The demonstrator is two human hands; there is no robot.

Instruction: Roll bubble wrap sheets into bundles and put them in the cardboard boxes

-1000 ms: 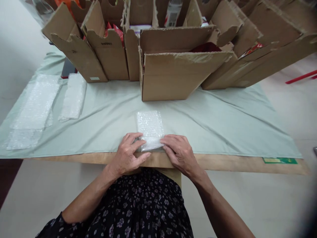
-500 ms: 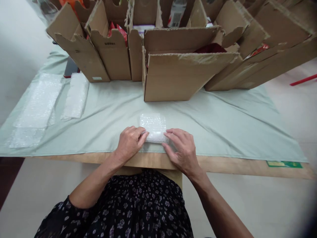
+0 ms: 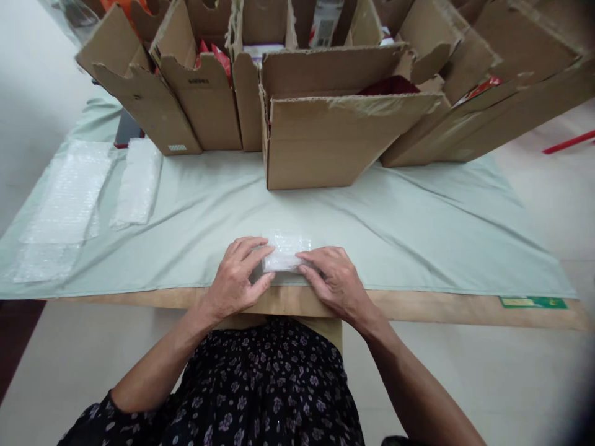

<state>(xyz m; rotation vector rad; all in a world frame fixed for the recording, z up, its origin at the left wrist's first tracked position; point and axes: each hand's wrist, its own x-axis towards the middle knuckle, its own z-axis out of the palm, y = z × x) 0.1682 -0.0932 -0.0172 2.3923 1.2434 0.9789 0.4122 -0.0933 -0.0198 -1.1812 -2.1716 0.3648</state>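
Observation:
A small piece of clear bubble wrap (image 3: 286, 251), partly rolled or folded over, lies on the pale green cloth (image 3: 209, 204) close to the table's front edge. At its left end is my left hand (image 3: 242, 269), with thumb and fingers spread apart around the near corner. My right hand (image 3: 332, 275) pinches the right end between thumb and fingertips. Whether anything is wrapped inside cannot be made out.
Cardboard boxes (image 3: 316, 142) with packets and a bottle (image 3: 325, 25) stand along the back. Bubble wrap sheets (image 3: 69, 192) and a narrower piece (image 3: 138, 183) lie at the left, near a dark flat object (image 3: 127, 129). A green label (image 3: 533, 302) is at the right edge.
The far part of the bubble wrap has become shorter as it is rolled toward the far side. My left hand has opened from its pinch; my right fingertips have moved slightly left over the wrap.

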